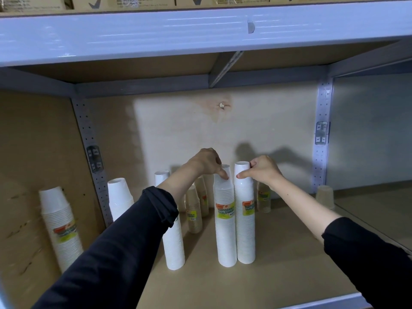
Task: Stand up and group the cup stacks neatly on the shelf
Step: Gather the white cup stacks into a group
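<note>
L hand (208, 162) pinches top of left white stack (225, 219), R hand (263, 170) grips touching right stack (245, 212), both upright.

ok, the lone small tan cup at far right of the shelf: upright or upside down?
Upside down. The small tan cup rests on its wider end, narrow base up, alone on the brown shelf board.

Above me: a pale metal beam (200, 34) runs across the view.
On top of it: cardboard boxes (145, 2), printed with dark check marks.
Back wall: a light board (200, 130) with a brownish stain (219, 107).
Sides: perforated metal posts (322, 134), left and right.
</note>
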{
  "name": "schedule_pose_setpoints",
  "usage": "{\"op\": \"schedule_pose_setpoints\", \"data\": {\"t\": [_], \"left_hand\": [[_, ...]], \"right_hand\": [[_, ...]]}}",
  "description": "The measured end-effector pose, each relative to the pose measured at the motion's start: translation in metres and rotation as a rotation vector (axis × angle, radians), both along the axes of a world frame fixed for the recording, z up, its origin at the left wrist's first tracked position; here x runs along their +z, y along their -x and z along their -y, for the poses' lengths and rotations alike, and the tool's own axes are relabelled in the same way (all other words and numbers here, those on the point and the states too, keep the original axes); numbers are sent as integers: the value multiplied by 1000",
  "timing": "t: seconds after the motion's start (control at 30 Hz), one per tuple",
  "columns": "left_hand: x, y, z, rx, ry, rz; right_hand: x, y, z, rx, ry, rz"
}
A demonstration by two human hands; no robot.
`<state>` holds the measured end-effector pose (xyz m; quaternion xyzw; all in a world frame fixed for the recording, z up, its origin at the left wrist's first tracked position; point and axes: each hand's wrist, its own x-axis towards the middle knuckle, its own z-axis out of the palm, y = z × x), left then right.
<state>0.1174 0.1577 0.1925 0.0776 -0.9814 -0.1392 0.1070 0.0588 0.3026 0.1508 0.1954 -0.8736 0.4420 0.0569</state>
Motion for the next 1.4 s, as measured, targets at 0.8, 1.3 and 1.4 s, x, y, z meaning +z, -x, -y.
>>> {"op": "schedule_pose_setpoints", "data": {"t": [0.8, 1.3, 1.4], "left_hand": [[32, -69, 66, 160, -123, -276], [-22, -145, 143, 541, -227, -334], [-35, -142, 147, 540, -329, -307]], "right_hand": [[55, -43, 41, 113, 107, -275], [0, -81, 157, 291, 96, -81], [-9, -83, 162, 298, 69, -56]]}}
